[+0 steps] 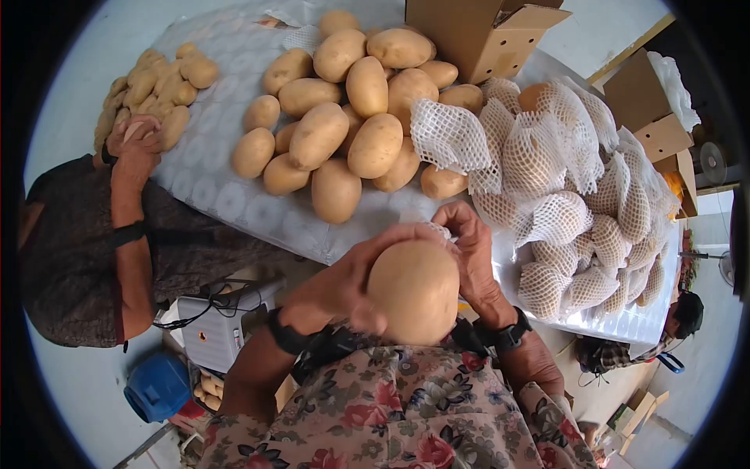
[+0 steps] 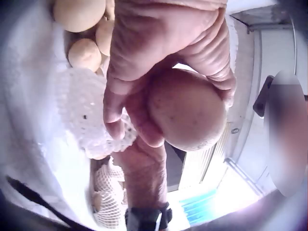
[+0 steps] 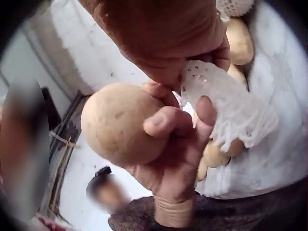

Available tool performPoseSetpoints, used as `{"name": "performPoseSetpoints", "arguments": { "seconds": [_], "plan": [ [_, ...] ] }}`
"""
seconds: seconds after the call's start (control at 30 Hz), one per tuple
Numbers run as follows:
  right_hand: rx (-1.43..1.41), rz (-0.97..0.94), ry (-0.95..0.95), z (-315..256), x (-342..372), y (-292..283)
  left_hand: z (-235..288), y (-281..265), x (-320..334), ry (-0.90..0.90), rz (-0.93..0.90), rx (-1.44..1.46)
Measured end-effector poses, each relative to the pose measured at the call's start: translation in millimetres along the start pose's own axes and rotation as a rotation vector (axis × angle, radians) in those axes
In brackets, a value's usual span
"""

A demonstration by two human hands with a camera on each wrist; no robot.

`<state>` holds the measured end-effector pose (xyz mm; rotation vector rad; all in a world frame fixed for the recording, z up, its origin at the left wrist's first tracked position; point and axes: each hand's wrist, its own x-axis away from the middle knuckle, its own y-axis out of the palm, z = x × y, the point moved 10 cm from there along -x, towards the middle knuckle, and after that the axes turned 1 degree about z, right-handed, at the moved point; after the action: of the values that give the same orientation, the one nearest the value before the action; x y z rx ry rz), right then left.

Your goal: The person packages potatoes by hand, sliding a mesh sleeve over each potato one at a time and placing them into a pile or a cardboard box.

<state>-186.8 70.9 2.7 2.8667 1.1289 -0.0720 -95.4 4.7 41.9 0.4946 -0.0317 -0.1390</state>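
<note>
My left hand (image 1: 353, 262) holds a large, smooth, tan oval fruit, melon-like (image 1: 414, 291), in front of my chest. In the right wrist view the fingers and thumb curl round the near side of that fruit (image 3: 120, 122). Close against it, my right hand (image 1: 475, 262) pinches a white foam net sleeve (image 3: 226, 103), which hangs loose over the table side. The held fruit is bare, outside the sleeve. From the head view, the sleeve is mostly hidden behind the fingers.
Bare fruits (image 1: 319, 137) are heaped on the plastic-covered table (image 1: 207, 168). Many netted fruits (image 1: 558, 227) lie at the right, beside a cardboard box (image 1: 469, 35). At the left another person's hand (image 1: 134, 144) touches a second heap (image 1: 156, 82). A blue tub (image 1: 158, 387) stands below.
</note>
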Motion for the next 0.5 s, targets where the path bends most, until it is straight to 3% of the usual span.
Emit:
{"name": "performPoseSetpoints", "arguments": {
  "seconds": [0.1,0.13,0.23,0.33,0.43,0.47,0.5],
  "plan": [
    [-0.233,-0.001,0.203,32.5,-2.0,-5.5,-30.0,-21.7,-7.4,-0.011,0.117,0.053],
    [-0.417,0.127,0.306,29.7,2.0,-17.4,-46.3,-35.0,4.1,-0.127,0.180,-0.083],
    [-0.590,0.157,0.413,21.2,4.7,-22.8,-64.0,-55.2,10.9,-0.204,0.244,-0.201],
    [-0.051,0.089,0.170,8.0,2.2,-32.7,-48.6,-38.7,21.2,-0.159,0.183,0.113],
    [0.443,0.059,0.062,-1.8,5.1,-22.9,-31.3,-28.3,19.8,-0.054,0.112,0.173],
    [0.434,-0.007,0.131,1.1,4.9,-15.4,-27.1,-27.6,18.1,-0.053,0.127,0.148],
    [0.249,-0.021,0.157,0.0,4.1,-8.2,-22.9,-26.8,16.5,-0.053,0.142,0.122]
  ]
}}
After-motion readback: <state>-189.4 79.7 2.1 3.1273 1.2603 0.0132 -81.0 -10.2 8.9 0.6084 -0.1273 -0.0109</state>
